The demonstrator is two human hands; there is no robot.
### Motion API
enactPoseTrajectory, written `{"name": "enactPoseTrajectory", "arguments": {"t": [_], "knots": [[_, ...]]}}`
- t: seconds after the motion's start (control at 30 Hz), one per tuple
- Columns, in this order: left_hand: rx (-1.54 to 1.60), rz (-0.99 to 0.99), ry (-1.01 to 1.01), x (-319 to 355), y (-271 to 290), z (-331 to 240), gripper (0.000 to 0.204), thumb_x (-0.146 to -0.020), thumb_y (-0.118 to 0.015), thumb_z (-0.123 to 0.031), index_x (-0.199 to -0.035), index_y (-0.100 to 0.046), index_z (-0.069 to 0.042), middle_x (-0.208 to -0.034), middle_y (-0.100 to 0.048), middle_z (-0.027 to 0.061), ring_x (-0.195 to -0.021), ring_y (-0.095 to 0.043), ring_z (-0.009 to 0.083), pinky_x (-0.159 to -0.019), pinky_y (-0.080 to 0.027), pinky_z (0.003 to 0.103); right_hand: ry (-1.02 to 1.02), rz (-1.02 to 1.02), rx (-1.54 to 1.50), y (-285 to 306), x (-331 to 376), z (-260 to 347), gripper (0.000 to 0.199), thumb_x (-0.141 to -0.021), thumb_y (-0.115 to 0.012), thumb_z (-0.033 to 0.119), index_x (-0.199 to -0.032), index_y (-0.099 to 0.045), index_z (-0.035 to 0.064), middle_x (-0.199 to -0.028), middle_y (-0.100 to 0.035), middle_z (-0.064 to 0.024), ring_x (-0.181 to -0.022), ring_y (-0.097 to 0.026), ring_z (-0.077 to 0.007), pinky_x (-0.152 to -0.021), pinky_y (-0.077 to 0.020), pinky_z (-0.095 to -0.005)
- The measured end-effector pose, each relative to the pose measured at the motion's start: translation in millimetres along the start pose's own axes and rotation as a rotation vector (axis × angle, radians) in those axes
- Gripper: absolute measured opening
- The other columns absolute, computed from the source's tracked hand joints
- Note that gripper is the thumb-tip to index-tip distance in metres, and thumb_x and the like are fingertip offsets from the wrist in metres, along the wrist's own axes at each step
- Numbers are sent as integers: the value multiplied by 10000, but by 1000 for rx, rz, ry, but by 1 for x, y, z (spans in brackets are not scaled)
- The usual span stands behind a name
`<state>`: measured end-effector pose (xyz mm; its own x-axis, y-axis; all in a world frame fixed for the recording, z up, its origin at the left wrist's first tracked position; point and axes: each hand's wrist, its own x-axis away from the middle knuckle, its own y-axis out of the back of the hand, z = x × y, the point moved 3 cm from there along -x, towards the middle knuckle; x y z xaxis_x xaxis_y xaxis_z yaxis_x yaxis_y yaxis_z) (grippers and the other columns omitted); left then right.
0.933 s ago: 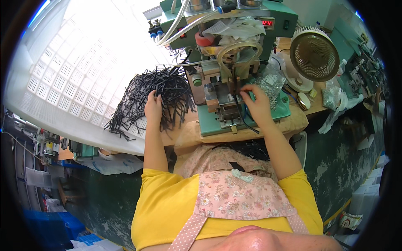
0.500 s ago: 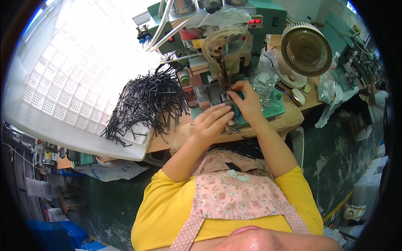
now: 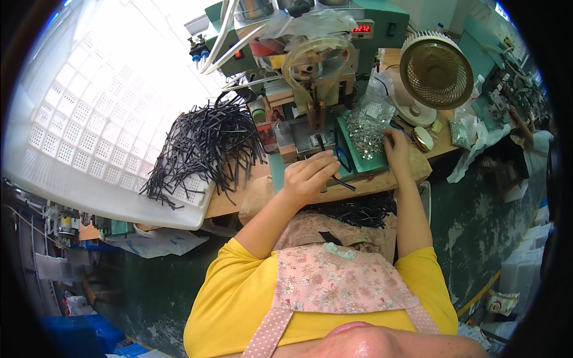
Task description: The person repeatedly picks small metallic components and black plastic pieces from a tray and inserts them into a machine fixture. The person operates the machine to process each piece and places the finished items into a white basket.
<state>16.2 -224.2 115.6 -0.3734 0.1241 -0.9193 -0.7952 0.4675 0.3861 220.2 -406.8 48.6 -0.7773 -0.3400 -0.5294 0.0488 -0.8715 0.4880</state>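
Note:
My left hand [image 3: 309,178] is closed on a thin black strip [image 3: 344,184] in front of the machine. The strip's end sticks out to the right below my fingers, and another dark piece rises above them toward the machine's small metal work plate [image 3: 307,143]. My right hand [image 3: 398,151] is at the right edge of a heap of small shiny metal pieces [image 3: 365,132] in a clear bag on a green tray [image 3: 358,166]. Its fingers are curled together, and whatever is between the tips is too small to make out. Blue-handled pliers or snips [image 3: 343,159] lie between my hands.
A large heap of black strips [image 3: 209,149] lies to the left on a white plastic crate [image 3: 89,134]. The green machine's head [image 3: 316,71] stands over the work plate. At the right are a round fan [image 3: 437,70] and another bag of small parts [image 3: 463,130]. More black strips [image 3: 352,212] lie by my lap.
My right hand has left the machine's work plate and moved right to the metal pieces. My left hand has shifted slightly; the black strip and blue handles now show more plainly.

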Motion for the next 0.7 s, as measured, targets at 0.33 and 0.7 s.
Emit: {"name": "enactPoseTrajectory", "arguments": {"t": [0.33,0.7], "knots": [[24,-71,37,2,-1,-3,253,-654,-737,-20,-900,-682,-38,-877,-683,78,-880,-701,247,-671,-569,273,122,193,198,-31,25,-11,139,-826,-657,76,-956,-645,123,-1025,-606,-53,-978,-573,-262,-837,-354,-417],[-462,-197,516,73,100,130,285,-841,-664,-141,-1114,-617,-76,-1094,-630,92,-1035,-572,294,-924,-406,404,175,-24,180,-50,10,9,59,-877,-630,97,-936,-626,88,-905,-635,-50,-807,-588,-245,-822,-351,-382]]}}
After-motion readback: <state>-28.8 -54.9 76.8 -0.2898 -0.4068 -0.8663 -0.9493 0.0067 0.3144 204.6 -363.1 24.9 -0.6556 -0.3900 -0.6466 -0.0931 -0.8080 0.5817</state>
